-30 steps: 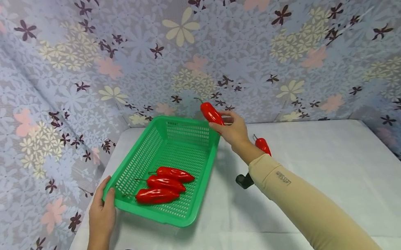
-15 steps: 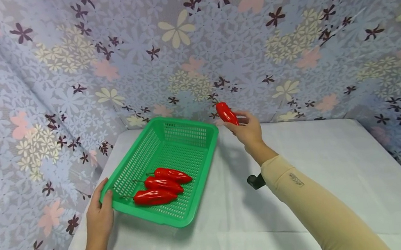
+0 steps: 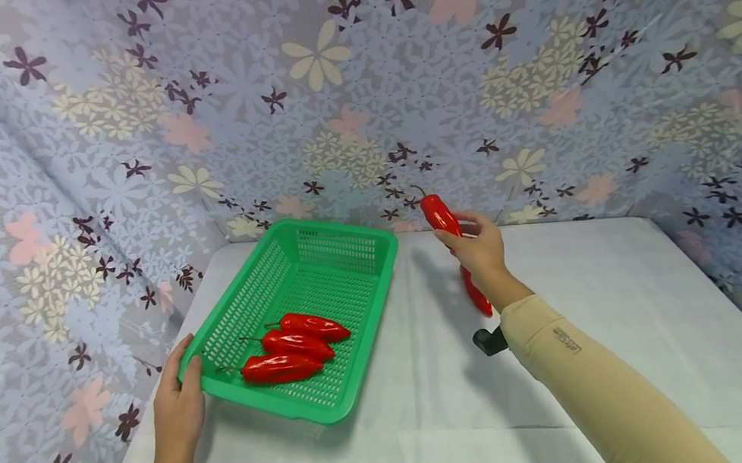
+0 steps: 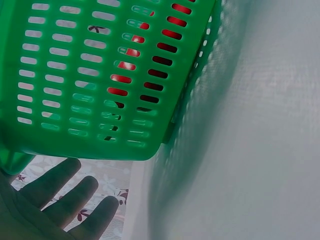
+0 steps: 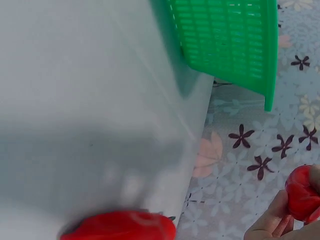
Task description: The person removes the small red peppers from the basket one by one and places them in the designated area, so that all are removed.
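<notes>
In the head view my right hand [image 3: 481, 249] pinches a red chili pepper [image 3: 440, 216], stem up, above the table to the right of the basket. The right wrist view shows the held pepper [image 5: 302, 194] at its lower right. Beneath that hand another red pepper [image 3: 477, 294] lies on the table, partly hidden by the hand. My left hand [image 3: 177, 399] grips the near left corner of a green plastic basket [image 3: 274, 404], thumb at the rim. Three red peppers [image 3: 296, 345] lie side by side in the basket. The left wrist view shows the hand's fingers [image 4: 75, 200] outside the basket wall.
A white cloth covers the table [image 3: 602, 327]. Flowered fabric [image 3: 437, 86] rises behind it and along the sides. Each wrist carries a black camera mount, such as the right one [image 3: 490, 341].
My right hand has moved to the right with its pepper, away from the basket's far right corner. The left hand stays at the basket; the peppers inside lie as before.
</notes>
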Tool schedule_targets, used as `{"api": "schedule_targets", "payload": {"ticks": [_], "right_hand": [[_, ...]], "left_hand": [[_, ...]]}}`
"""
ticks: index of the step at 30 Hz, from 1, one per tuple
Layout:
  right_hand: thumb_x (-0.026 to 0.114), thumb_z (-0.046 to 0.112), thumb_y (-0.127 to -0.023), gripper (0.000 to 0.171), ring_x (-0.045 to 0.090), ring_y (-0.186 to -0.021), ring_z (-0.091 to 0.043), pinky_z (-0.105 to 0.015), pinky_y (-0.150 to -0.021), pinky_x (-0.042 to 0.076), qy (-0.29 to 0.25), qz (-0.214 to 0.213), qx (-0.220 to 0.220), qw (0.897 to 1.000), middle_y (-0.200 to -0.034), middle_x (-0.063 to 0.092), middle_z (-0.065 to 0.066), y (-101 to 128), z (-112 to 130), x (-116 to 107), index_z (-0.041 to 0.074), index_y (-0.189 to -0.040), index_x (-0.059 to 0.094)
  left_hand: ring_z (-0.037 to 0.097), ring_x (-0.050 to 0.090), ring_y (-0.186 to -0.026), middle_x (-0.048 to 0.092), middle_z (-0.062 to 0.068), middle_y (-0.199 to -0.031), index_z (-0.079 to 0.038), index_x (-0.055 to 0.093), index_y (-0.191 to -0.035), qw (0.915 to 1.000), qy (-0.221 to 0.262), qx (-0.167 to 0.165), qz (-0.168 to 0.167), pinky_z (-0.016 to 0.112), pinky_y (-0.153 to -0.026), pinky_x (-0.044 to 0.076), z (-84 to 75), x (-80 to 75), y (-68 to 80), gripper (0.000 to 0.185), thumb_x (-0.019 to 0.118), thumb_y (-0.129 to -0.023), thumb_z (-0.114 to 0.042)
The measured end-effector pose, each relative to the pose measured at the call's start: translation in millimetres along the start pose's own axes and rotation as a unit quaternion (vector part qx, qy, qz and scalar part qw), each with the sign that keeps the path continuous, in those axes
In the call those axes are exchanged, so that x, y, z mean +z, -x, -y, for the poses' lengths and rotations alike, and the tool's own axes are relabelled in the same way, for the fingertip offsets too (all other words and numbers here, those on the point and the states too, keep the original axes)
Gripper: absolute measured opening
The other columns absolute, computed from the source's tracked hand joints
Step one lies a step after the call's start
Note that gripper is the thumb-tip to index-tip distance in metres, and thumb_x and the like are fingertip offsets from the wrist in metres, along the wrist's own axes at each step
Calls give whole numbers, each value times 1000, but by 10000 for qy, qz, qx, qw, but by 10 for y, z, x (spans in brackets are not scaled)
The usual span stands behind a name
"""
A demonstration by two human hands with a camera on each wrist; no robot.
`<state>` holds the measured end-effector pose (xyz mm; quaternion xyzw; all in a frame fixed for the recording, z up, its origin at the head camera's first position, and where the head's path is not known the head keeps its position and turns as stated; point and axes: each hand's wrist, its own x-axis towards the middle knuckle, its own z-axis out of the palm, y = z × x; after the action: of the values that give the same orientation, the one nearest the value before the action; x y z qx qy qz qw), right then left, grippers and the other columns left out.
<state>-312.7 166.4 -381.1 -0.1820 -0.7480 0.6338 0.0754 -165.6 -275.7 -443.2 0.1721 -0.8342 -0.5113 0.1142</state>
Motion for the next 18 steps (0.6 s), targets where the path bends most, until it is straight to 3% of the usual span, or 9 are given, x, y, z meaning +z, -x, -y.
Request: {"api": "schedule_targets", "payload": {"ticks": [18], "right_hand": [[77,20,-92,59,56,-116,-31,-38,-92,53,153,-375,262,9988,-137,49,-17,-73,-327,-364,9,-143,51]], "left_hand": [[37,34,-141,33,9,-160,-27,37,-157,10000,-17,58,-62,63,-111,25,27,7,12,53,36,-107,-45]]}}
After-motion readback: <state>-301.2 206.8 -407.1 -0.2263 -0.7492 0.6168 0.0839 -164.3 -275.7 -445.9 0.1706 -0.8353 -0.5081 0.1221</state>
